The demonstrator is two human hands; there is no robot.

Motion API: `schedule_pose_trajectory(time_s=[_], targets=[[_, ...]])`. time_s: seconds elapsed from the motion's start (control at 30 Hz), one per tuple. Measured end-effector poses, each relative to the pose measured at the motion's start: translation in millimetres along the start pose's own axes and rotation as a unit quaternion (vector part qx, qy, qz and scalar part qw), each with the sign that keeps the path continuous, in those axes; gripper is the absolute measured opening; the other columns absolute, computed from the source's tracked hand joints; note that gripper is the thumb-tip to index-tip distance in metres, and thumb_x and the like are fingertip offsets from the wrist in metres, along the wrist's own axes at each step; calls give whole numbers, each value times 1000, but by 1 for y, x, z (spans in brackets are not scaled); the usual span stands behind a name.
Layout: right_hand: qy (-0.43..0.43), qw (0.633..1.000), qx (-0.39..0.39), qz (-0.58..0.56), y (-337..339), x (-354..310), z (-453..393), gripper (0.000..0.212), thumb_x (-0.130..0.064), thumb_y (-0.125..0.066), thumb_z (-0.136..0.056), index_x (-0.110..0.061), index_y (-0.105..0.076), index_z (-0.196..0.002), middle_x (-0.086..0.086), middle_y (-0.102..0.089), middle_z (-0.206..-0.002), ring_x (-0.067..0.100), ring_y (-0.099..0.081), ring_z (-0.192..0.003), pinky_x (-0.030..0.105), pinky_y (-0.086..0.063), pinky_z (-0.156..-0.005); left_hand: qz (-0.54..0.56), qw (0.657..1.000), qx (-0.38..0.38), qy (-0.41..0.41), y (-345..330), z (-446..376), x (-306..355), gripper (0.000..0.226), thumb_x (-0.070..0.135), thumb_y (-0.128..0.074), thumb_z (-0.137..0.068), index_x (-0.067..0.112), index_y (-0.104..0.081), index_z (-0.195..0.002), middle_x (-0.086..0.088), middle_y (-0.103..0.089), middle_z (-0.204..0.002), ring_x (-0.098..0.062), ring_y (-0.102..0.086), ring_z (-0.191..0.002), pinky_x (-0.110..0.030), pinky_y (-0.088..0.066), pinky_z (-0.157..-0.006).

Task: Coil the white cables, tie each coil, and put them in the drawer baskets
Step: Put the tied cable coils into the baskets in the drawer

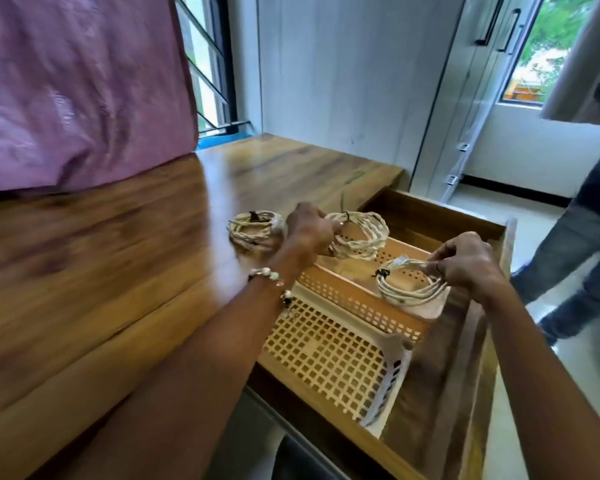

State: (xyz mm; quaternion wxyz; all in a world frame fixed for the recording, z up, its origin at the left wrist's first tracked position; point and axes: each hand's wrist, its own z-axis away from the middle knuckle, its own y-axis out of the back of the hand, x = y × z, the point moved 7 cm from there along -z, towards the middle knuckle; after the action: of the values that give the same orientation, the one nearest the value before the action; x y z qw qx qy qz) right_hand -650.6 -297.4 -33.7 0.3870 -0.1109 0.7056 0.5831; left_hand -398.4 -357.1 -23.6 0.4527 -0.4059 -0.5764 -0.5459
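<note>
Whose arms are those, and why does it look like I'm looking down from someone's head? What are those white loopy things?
No machine here: a person wears a camera on their head, so you see their own two arms reaching forward. There is only this one picture, looking down at a brown wooden table with its drawer pulled open.

The loopy things are white cables wound into rings and tied with small dark ties. The left hand grips one white cable coil above the far end of the drawer. The right hand pinches another tied cable coil over the far cream plastic basket. A third tied coil lies on the table. A nearer cream lattice basket sits in the drawer too.

The legs in jeans on the right belong to someone else standing nearby.
</note>
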Motion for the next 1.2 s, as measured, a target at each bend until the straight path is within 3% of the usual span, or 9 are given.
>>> schedule_pose_trajectory(time_s=[0.23, 0.37, 0.57, 0.8, 0.93, 1.0, 1.07, 1.13, 1.2], targets=[[73, 991, -7, 116, -23, 8, -28, 12, -10, -77, -75, -13, -66, -80, 3, -61, -78, 5, -50, -65, 18, -34, -48, -273, 958, -39, -85, -69, -40, -16, 11, 7, -68, -84, -1, -63, -88, -20, -68, -90, -31, -68, -80, -40, -59, -69], [114, 978, -82, 156, -51, 8, -33, 20, -10, -76, -76, -21, -59, -74, -1, -62, -81, 7, -56, -71, 16, -40, -54, -345, 936, -52, -55, -83, -53, -41, 4, 3, -60, -90, 3, -59, -86, -14, -64, -92, -22, -64, -79, -28, -53, -65], [138, 949, -104, 263, -69, 14, -36, 24, -14, -75, -78, -25, -55, -71, -1, -63, -83, 11, -57, -75, 26, -50, -67, -384, 919, -44, -77, -87, -53, -53, 14, 1, -52, -92, 3, -54, -78, -13, -62, -88, -24, -62, -79, -39, -56, -71], [168, 980, -48, 96, -38, -26, -25, 17, -14, -75, -78, -22, -60, -77, -3, -63, -78, 10, -61, -73, 25, -51, -62, -360, 917, -138, -99, -73, -30, -28, 18, 27, -67, -86, 12, -58, -82, -6, -63, -83, -17, -62, -74, -33, -55, -68], [240, 969, 9, -63, -23, -88, -6, 10, -17, -73, -82, -15, -64, -87, -1, -65, -78, 8, -64, -63, 19, -51, -53, -165, 957, -197, -132, -24, 10, 10, 15, 19, -65, -88, 8, -67, -98, -8, -71, -83, -20, -69, -67, -33, -58, -62], [233, 956, -30, -178, -34, -115, 4, 12, -18, -70, -84, -11, -65, -91, 2, -67, -82, 10, -66, -67, 19, -53, -53, -43, 983, -114, -136, 25, 14, 25, 8, 17, -64, -90, 10, -68, -92, -8, -71, -71, -22, -68, -54, -33, -55, -50], [188, 945, -83, -256, -59, -135, 8, 19, -24, -70, -85, -6, -65, -92, 10, -70, -85, 18, -67, -69, 29, -58, -58, 10, 990, 73, -123, 86, 0, 20, 10, 20, -65, -88, 13, -70, -83, -4, -68, -60, -19, -64, -47, -27, -50, -45], [148, 942, -114, -279, -86, -151, 13, 31, -29, -72, -84, -1, -65, -93, 17, -70, -88, 21, -63, -66, 32, -57, -59, -40, 963, 254, -80, 141, -12, 1, 21, 30, -63, -82, 12, -72, -80, -6, -71, -68, -25, -69, -62, -34, -57, -59], [120, 948, -138, -259, -109, -164, 19, 39, -36, -72, -83, 1, -64, -94, 20, -67, -88, 23, -64, -67, 34, -59, -59, -161, 940, 300, -2, 167, -19, -19, 36, 42, -62, -79, 8, -70, -90, -14, -72, -89, -32, -68, -83, -41, -57, -74]])
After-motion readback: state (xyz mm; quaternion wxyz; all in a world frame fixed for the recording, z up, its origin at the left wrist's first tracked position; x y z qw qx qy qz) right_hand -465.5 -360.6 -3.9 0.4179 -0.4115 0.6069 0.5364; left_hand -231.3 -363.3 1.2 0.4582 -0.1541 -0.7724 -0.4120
